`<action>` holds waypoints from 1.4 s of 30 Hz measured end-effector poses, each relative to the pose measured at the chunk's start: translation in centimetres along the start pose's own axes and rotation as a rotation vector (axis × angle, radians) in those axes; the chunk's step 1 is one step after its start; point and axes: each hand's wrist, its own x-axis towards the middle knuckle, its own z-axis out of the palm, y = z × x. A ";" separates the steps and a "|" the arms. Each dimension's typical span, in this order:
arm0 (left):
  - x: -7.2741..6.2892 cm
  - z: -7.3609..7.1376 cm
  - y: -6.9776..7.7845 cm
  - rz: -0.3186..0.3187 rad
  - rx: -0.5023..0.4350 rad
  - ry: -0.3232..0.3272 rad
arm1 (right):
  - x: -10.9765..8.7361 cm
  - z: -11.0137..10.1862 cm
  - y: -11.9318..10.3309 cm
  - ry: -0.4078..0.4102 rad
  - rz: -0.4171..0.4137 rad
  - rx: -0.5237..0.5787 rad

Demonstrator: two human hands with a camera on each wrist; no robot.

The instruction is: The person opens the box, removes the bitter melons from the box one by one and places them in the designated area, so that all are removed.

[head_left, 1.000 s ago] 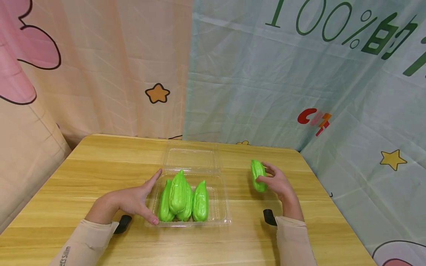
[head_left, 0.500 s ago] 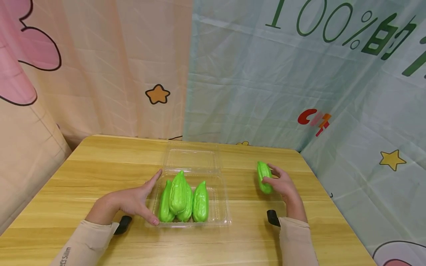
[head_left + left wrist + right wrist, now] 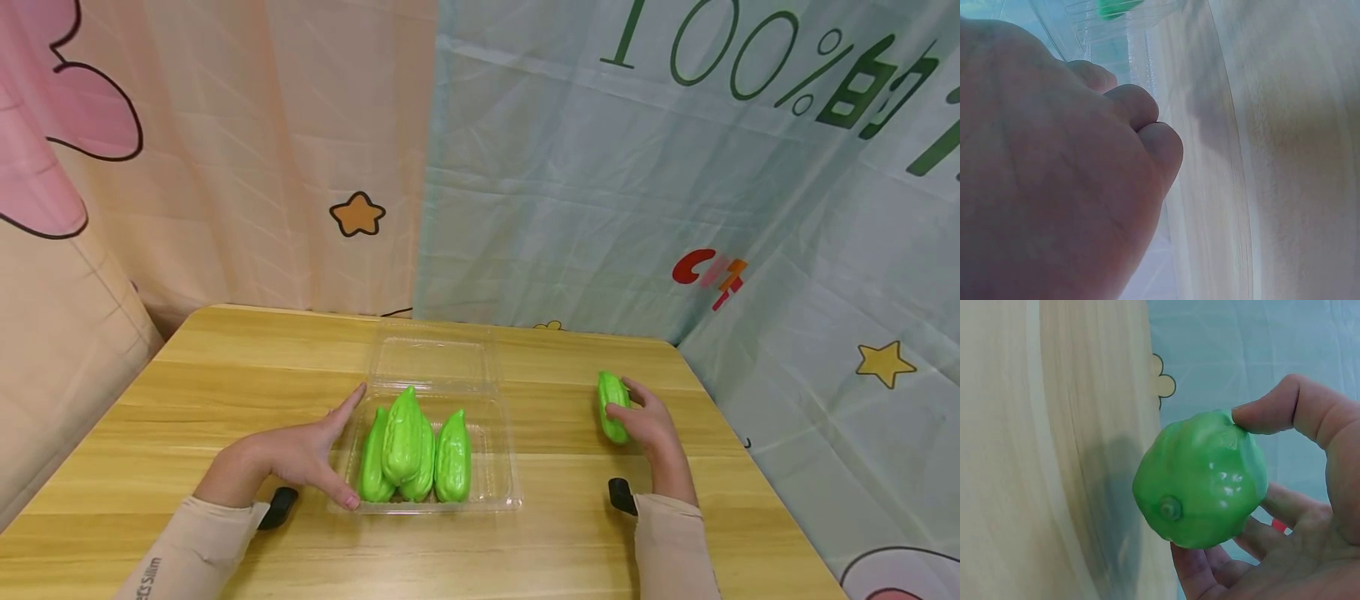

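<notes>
On the right, my right hand [image 3: 654,423] holds a light green bitter melon [image 3: 611,408] between thumb and fingers, its pointed tip toward the back of the table. The right wrist view shows the round stem end of this bitter melon [image 3: 1204,487], with the thumb on one side and several fingertips on the other. My left hand [image 3: 298,450] spreads thumb and forefinger along the left side of a clear plastic clamshell box [image 3: 492,454], touching its edge. Several more bitter melons [image 3: 453,458] lie in the box, one on top of the others.
The box's clear lid [image 3: 432,360] lies folded back toward the rear of the wooden table [image 3: 247,358]. Printed curtains [image 3: 525,208] hang behind the table and at both sides. A black camera part [image 3: 279,507] sticks out at each wrist.
My right hand has moved to the right, away from the box and slightly toward me, carrying the bitter melon. The left hand and the box have stayed in place.
</notes>
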 end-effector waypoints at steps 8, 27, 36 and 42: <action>0.1 0.0 0.0 0.011 0.003 0.002 | 0.5 -0.3 0.8 0.028 0.031 0.014; 0.1 0.1 -0.2 0.011 0.017 0.009 | 1.3 -0.2 2.2 -0.028 0.057 -0.011; 0.0 0.1 -0.2 -0.003 0.021 0.010 | 1.5 0.3 2.2 0.036 0.087 0.025; 0.0 0.1 -0.1 0.005 0.020 0.011 | 1.5 0.4 2.3 0.042 0.089 0.038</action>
